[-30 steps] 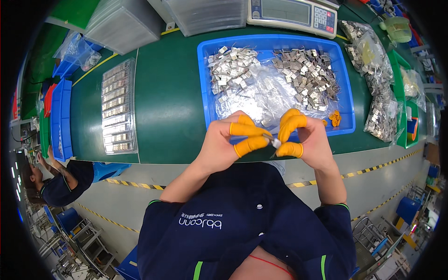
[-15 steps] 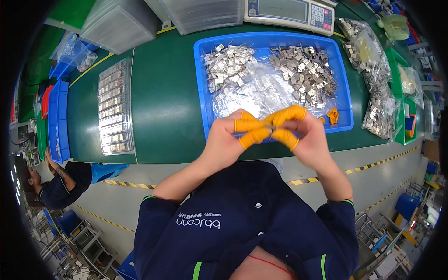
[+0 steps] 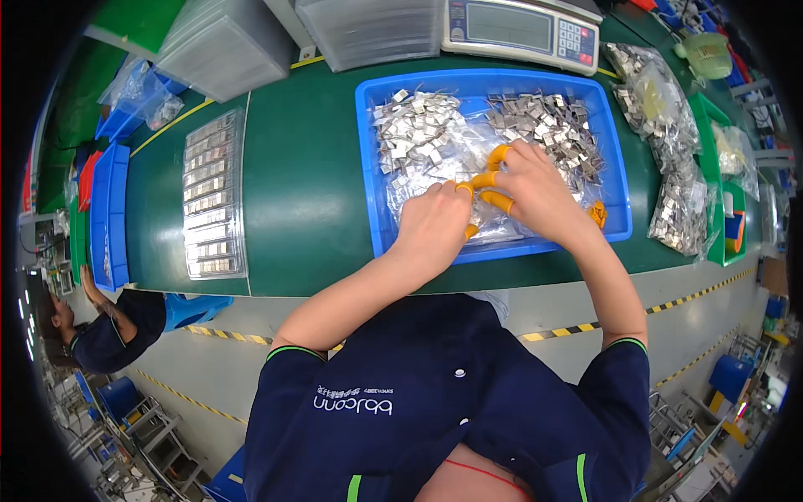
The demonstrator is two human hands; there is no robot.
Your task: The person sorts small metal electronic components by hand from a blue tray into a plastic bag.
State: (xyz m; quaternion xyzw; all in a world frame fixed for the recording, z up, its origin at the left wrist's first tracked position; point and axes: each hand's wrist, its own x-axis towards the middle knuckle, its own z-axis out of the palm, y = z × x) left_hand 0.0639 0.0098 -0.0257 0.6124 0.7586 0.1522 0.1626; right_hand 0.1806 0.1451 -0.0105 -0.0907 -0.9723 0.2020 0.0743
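My left hand (image 3: 437, 221), wearing orange finger cots, is over the near middle of a blue tray (image 3: 366, 167). Its fingers curl inward, and whatever they hold is hidden. My right hand (image 3: 535, 188), also in finger cots, hovers just to the right with fingers apart, their tips close to the left hand. Under both lies a clear plastic bag (image 3: 447, 167). Small silver rectangular metal parts with thin wire leads form a left pile (image 3: 414, 125) and a greyer right pile (image 3: 548, 121). Loose orange finger cots (image 3: 596, 215) sit in the tray's near right corner.
A clear tray (image 3: 213, 197) with rows of parts lies on the green table at left. Behind are stacked clear trays (image 3: 368, 33) and a digital scale (image 3: 519, 33). Bagged parts (image 3: 677, 209) line the right side. Another person (image 3: 109, 326) works at far left.
Both hands have moved from the tray's near edge forward over the bag. The right fingers have spread and come away from the small part that both hands were pinching.
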